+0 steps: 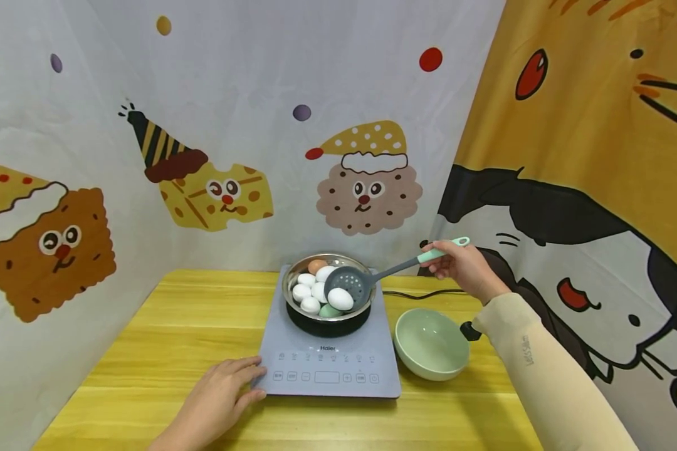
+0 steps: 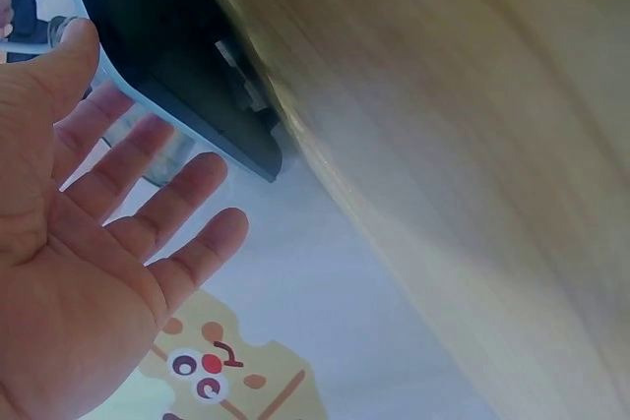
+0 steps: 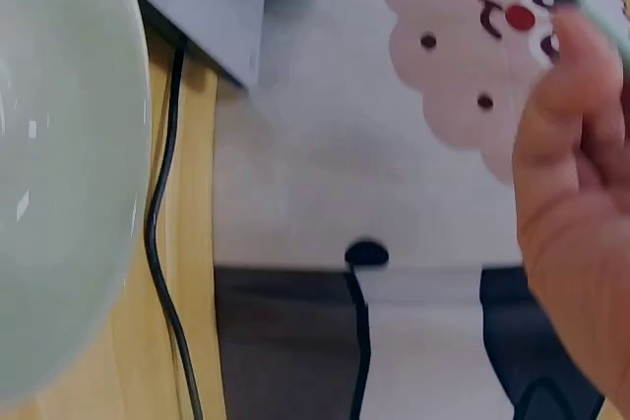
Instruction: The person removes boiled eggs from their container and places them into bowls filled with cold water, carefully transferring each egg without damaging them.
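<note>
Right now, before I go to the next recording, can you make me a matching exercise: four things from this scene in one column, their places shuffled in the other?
Things
1. Slotted ladle
2. Green bowl
3. Metal pan
4. Left hand

Places
A. On the table, right of the cooktop
B. At the left edge of the cooktop, near its front corner
C. Held by the right hand
D. On the cooktop, with eggs in it

Right pairs: 1-C, 2-A, 3-D, 4-B
</note>
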The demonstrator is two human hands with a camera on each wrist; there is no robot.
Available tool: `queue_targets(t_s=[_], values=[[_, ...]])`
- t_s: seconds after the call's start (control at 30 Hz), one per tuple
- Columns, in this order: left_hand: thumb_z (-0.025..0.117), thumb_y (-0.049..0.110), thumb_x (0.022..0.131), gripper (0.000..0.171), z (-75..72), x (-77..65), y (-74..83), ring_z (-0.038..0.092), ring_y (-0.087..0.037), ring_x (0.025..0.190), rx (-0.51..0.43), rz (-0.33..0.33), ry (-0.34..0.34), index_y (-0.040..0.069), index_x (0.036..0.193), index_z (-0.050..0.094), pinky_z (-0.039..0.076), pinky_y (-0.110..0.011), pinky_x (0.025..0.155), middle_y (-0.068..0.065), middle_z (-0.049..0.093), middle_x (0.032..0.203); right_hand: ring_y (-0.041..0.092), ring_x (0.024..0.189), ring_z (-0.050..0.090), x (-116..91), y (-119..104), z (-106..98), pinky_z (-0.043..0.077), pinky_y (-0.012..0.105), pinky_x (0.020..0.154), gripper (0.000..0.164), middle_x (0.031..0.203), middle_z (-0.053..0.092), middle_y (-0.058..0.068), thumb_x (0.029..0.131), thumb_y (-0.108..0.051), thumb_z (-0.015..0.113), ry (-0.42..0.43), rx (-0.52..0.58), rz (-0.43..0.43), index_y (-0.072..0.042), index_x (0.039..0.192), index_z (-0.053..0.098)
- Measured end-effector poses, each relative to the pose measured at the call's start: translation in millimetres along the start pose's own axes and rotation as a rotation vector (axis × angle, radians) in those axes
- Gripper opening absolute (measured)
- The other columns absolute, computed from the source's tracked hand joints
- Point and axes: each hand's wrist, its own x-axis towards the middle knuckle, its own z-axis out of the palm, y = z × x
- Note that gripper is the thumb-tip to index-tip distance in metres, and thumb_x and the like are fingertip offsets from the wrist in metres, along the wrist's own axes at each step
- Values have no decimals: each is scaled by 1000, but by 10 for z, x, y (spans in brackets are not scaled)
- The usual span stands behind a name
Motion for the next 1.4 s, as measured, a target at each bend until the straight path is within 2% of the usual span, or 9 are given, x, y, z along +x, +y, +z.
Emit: queue_targets(t_s=[0.1, 0.17, 0.4, 0.53, 0.67, 0.93, 1.13, 1.27, 1.4], values=[[86, 34, 90, 39, -14, 1, 5, 71, -30, 124, -4, -3, -5, 17, 125, 79, 57, -55, 108, -5, 74, 140, 11, 76, 71, -47, 25, -85, 62, 25, 68, 37, 95, 83, 1, 117, -32, 46, -83, 28, -9, -14, 118, 78], [86, 34, 90, 39, -26, 2, 8, 71, -30, 124, -6, -5, -9, 17, 125, 79, 57, -55, 109, -6, 73, 140, 11, 78, 73, -76, 55, -106, 64, 26, 71, 36, 98, 84, 2, 116, -34, 47, -83, 49, 10, -15, 118, 77], [86, 34, 90, 39, -24, 3, 4, 71, -30, 123, -3, 0, -4, 17, 124, 80, 58, -55, 107, -6, 74, 139, 11, 80, 74, -139, 170, -84, 64, 27, 73, 38, 102, 84, 5, 116, -40, 47, 2, 76, 61, -13, 120, 74], [86, 34, 90, 39, -10, -2, 1, 71, -30, 123, -2, 0, -3, 18, 125, 80, 58, -55, 108, -5, 74, 140, 13, 81, 77, -172, 199, -71, 65, 28, 72, 38, 99, 85, 3, 116, -39, 45, 15, 98, 81, -13, 119, 73], [86, 34, 90, 39, -1, -8, 1, 71, -30, 124, -2, -3, 1, 18, 125, 80, 57, -56, 108, -5, 73, 140, 16, 88, 81, -218, 195, -40, 67, 28, 75, 38, 102, 85, 6, 116, -39, 46, 20, 132, 87, -12, 119, 72], [87, 35, 90, 39, 2, -14, 13, 71, -31, 123, 3, -7, -1, 18, 124, 80, 58, -55, 107, -6, 74, 139, 15, 88, 80, -409, 130, 62, 67, 26, 75, 37, 103, 85, 6, 117, -38, 45, 119, 166, 120, -11, 124, 67], [86, 37, 90, 39, -10, -16, 37, 70, -29, 123, 10, -26, -25, 20, 124, 80, 58, -54, 107, -4, 74, 139, 13, 85, 79, -702, 25, -21, 67, 25, 74, 36, 102, 85, 5, 117, -38, 44, 192, 196, 87, -12, 122, 69], [86, 37, 90, 38, -21, -13, 46, 70, -28, 122, 11, -31, -34, 20, 124, 80, 58, -54, 107, -3, 74, 138, 15, 86, 81, -1012, -9, -155, 67, 27, 74, 35, 102, 85, 6, 116, -36, 47, 229, 232, 44, -15, 118, 74], [86, 36, 91, 38, -32, -20, 58, 70, -29, 122, 14, -38, -31, 19, 124, 80, 58, -55, 106, -4, 74, 137, 16, 84, 81, -1356, 10, -276, 68, 29, 72, 36, 101, 85, 7, 116, -35, 46, 292, 203, 18, -16, 114, 77]])
